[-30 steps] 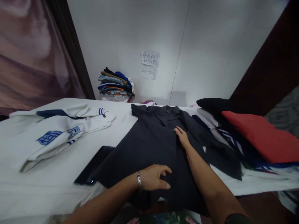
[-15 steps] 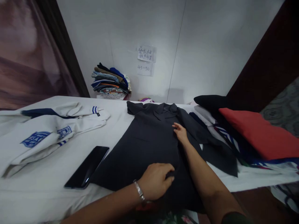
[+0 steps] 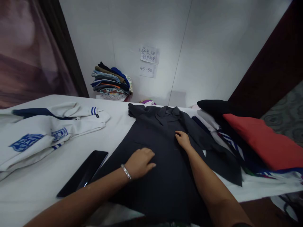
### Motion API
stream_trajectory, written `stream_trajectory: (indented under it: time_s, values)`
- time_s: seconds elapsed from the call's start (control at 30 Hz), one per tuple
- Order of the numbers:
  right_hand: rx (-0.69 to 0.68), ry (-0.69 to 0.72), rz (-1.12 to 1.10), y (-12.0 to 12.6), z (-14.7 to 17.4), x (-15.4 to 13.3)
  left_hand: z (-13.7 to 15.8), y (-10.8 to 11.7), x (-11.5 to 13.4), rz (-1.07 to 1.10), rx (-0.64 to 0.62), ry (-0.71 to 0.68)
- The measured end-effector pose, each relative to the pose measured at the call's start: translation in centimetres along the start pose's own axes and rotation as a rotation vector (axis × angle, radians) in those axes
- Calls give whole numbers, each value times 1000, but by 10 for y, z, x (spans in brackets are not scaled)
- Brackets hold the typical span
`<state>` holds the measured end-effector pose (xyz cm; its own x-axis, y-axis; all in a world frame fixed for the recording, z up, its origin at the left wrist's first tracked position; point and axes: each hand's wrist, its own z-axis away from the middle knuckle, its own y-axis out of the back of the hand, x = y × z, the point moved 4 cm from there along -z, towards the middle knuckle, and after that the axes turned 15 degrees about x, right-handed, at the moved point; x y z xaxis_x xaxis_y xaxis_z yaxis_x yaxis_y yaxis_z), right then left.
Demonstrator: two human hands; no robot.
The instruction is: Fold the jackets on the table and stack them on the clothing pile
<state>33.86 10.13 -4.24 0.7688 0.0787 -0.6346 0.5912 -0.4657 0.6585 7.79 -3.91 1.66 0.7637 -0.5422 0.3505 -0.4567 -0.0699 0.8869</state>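
A dark grey jacket (image 3: 151, 135) with a collar lies front up on the white-covered table, its collar at the far side and a sleeve reaching out to the right. Over its left front, my left hand (image 3: 140, 162), with a silver bracelet at the wrist, is held with the thumb apart from slightly bent fingers and no cloth between them. My right hand (image 3: 183, 140) rests at the jacket's front below the collar, fingers loosely bent and tips at the cloth. The cloth there lies flat, with no fold raised.
A black phone (image 3: 82, 173) lies left of the jacket, partly behind my left forearm. Farther left is a white garment (image 3: 59, 126) with blue print. Folded clothes (image 3: 111, 82) are stacked by the wall. At right, a red garment (image 3: 260, 138) tops a pile beside a black one (image 3: 217, 107).
My left hand has let go of the jacket's front edge and moved left and away from me. My right hand has shifted slightly down, its fingers closer together. The jacket's front lies flatter.
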Motion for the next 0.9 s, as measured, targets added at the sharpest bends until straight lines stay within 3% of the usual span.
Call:
stream_trajectory:
  time_s: [0.1,0.2,0.43,0.6,0.7,0.8,0.9]
  values:
    - [-34,18,31,-8,-23,-11,-11,17,-52,-193,88,174]
    - [-71,1,63,-28,-57,-24,-12,19,-87,-290,77,315]
    - [-144,-141,181,-100,-135,-39,-19,9,-111,-271,-17,336]
    - [-154,-259,256,-136,-162,-35,-83,28,-176,-159,63,547]
    - [-121,-275,250,-142,-170,-35,-133,20,-220,12,93,756]
    - [-14,-253,221,-136,-182,-37,-176,5,-244,268,267,886]
    - [128,-236,216,-123,-196,-37,-206,-7,-256,335,450,915]
